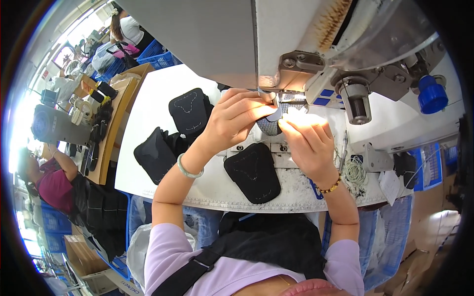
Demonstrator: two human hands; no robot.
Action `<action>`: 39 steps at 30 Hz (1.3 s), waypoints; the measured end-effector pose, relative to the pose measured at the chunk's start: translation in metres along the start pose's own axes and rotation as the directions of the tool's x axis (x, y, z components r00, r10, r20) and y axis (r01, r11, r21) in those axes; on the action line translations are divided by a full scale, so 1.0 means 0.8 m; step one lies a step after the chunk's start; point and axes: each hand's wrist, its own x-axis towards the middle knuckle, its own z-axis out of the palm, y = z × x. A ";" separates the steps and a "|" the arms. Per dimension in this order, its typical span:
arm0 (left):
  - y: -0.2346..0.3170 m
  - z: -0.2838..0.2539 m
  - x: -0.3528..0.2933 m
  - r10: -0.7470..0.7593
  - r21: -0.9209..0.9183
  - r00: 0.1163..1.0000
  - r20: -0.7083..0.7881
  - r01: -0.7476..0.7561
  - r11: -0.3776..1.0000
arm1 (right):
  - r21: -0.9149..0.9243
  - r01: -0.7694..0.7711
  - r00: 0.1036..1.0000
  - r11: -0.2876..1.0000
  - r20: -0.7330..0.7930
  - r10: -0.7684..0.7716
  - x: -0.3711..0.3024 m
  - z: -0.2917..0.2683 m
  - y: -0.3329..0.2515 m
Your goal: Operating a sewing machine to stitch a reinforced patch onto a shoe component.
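Observation:
Under the lit head of a sewing machine (289,69), both my hands meet at a small grey and dark textured fabric piece (269,126). My left hand (237,117), wearing a pale bangle, pinches the piece from its left side. Across from it, my right hand (310,140) is closed with its fingertips at the piece's right edge. The fingers partly cover the piece and the needle area. Just in front lies a black fabric panel (252,172) with a pale dashed outline. Left of my forearm are another marked black panel (189,111) and a folded black piece (155,155).
The white worktable (207,195) has a ruler strip along its front edge. Loose thread (354,171) and lint lie on the right. A blue knob (432,96) juts from the machine. Blue crates (160,58) stand beyond the table. A person in maroon (57,187) works at far left.

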 end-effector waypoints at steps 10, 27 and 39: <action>-0.004 0.020 -0.003 -0.196 -0.169 0.968 -0.159 0.169 0.971 | -0.013 -0.095 0.995 0.995 -0.006 0.095 -0.002 0.011 0.001; -0.004 -0.007 0.003 -0.070 -0.002 0.997 -0.029 0.070 0.998 | -0.008 -0.127 0.991 0.992 -0.033 0.126 -0.009 0.018 -0.003; 0.027 -0.015 0.014 -0.056 0.128 0.995 0.088 0.044 0.991 | 0.026 -0.134 0.988 0.991 -0.070 0.135 -0.012 0.015 0.006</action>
